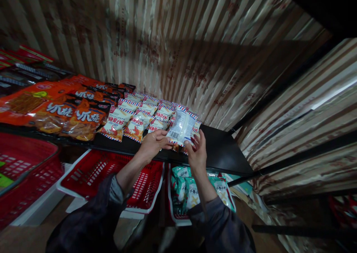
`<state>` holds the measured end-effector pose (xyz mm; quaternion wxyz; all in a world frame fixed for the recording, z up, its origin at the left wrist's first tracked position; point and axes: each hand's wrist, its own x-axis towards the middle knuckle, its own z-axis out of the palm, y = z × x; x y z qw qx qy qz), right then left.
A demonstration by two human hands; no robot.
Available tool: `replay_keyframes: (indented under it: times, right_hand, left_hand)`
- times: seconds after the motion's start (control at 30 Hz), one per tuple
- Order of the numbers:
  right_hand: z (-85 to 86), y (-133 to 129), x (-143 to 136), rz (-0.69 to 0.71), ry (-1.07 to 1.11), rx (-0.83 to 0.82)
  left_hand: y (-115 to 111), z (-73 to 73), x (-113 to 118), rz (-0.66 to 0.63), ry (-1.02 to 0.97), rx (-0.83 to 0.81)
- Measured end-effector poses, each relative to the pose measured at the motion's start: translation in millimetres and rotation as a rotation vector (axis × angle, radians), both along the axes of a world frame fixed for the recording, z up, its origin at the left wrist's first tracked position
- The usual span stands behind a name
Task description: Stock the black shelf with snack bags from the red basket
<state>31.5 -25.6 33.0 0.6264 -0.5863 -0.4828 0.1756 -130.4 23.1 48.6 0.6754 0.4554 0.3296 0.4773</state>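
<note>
Packet (182,125), barcode side facing me, is in my grip from both sides: my left hand (154,144) pinches its lower left corner, my right hand (197,150) its lower right. I have it at the right end of the white packs (137,123) on the black shelf (223,150). Orange bags (86,119) lie farther left. Below the shelf I see a red basket (141,188) and green bags (192,193) in a white-rimmed basket (170,208).

"爪烧" on orange bags (87,118), "小鱼小" on green bags (193,194)
</note>
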Motion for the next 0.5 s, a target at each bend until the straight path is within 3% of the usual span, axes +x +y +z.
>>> replay_keyframes:
  times: [0.1, 0.17, 0.33, 0.5]
  right_hand:
    - [3.2, -1.7, 0.7, -0.036, -0.522, 0.059]
    - [3.1, -2.7, -0.2, -0.014, -0.666, 0.057]
    - [-0.5, -6.0, -4.7, 0.024, -0.665, 0.035]
    - [7.1, -12.8, -11.8, 0.058, -0.571, 0.067]
  left_hand:
    - [-2.3, 1.3, 1.2, -0.019, 0.007, 0.020]
    - [-4.1, 1.7, 2.5, -0.023, 0.020, 0.045]
    - [-9.9, 4.4, 5.9, 0.000, 0.044, 0.110]
    - [-15.4, 8.2, 7.9, 0.024, 0.058, 0.189]
